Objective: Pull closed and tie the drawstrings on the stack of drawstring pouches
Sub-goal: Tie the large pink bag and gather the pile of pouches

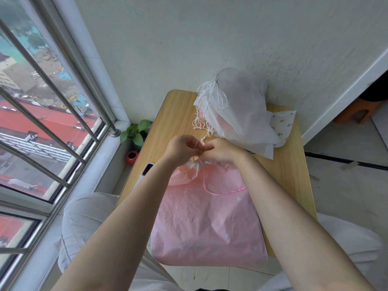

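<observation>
Pink drawstring pouch (207,219) lies mid-table, its gathered mouth at twelve o'clock, where left hand (180,150) and right hand (222,151) pinch the pink drawstring (222,191); cinch evenly before knotting.

Bench (180,114) stands against the wall, window to its left. Near pouch (207,223) lies flat at the bench's near middle, its lower edge hanging over the front edge. Left hand (181,149) and right hand (223,151) meet above the pouch's gathered mouth, fingers (198,147) pinching the cord (196,143). A loop of drawstring (222,191) lies on the pouch, right of the mouth. Heap of pouches (237,110) sits at the far right of the bench, against the wall, cords trailing off its left side. Phone (146,171) at the bench's left edge. Potted plant (135,131) off the bench to the left, in the window corner.
</observation>
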Available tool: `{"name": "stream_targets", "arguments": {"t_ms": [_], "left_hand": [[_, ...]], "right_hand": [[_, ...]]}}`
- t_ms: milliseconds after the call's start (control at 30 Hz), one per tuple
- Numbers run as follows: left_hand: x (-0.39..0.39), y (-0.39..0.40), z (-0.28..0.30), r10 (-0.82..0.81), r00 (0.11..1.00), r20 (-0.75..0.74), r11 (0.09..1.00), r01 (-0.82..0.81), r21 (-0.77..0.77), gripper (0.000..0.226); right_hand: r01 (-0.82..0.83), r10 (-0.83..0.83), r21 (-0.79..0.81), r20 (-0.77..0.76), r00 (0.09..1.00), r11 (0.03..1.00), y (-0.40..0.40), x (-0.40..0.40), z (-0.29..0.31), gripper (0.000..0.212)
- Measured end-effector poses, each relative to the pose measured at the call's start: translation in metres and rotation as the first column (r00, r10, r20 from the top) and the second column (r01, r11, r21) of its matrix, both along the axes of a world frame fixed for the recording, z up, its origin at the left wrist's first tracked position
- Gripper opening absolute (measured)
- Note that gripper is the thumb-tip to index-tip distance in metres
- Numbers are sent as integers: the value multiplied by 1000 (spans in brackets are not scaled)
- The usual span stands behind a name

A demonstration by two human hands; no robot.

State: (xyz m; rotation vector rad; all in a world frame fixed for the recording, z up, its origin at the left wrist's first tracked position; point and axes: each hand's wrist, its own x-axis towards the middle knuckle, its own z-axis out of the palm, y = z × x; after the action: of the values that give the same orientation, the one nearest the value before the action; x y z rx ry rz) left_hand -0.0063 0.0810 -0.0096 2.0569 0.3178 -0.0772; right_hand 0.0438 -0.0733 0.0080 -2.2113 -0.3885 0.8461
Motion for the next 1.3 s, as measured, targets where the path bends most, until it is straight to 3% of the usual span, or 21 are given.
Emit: {"name": "stream_targets", "arguments": {"t_ms": [267,400,500,633,800,933,1000,1067,1133,1167,1200,1267,1300], "left_hand": [[-1,-4,2,40,999,-4,997,-40,-61,6],[-2,-5,4,47,998,-34,993,-50,-108,21],[-6,-7,6,27,999,-47,968,-38,-249,22],[-7,-8,7,137,984,-111,856,-174,-487,24],[-6,-7,7,200,969,-145,826,-247,-508,27],[-5,-10,11,176,975,-135,848,-220,-482,27],[-5,-13,13,171,976,-136,858,-215,-467,27],[-5,-14,12,183,973,-142,854,-229,-467,27],[-4,-13,10,212,966,-145,846,-256,-467,26],[-4,-12,9,230,963,-144,845,-271,-461,26],[-4,-12,8,248,958,-141,847,-285,-449,26],[-3,-11,6,290,949,-126,858,-316,-406,28],[-2,-11,5,313,943,-114,863,-333,-380,29]], "right_hand": [[105,-110,128,28,994,986,2,0,-17,20],[96,-105,68,132,986,993,3,9,-30,21],[24,-26,14,177,984,1000,4,10,-27,12],[63,-63,178,-4,998,982,-5,7,-15,10],[232,-129,352,-292,947,907,-22,10,-4,3],[495,-241,509,-484,841,704,-22,10,6,26],[637,-255,585,-604,755,502,-20,8,12,39],[762,-201,599,-738,645,245,-19,7,19,38],[789,-159,603,-773,614,113,-18,10,24,28],[774,-157,621,-758,633,123,-19,10,27,29],[740,-183,642,-718,672,198,-20,12,29,32],[594,-326,642,-498,803,484,-23,15,30,36],[488,-386,577,-300,872,655,-23,15,29,33]]}}
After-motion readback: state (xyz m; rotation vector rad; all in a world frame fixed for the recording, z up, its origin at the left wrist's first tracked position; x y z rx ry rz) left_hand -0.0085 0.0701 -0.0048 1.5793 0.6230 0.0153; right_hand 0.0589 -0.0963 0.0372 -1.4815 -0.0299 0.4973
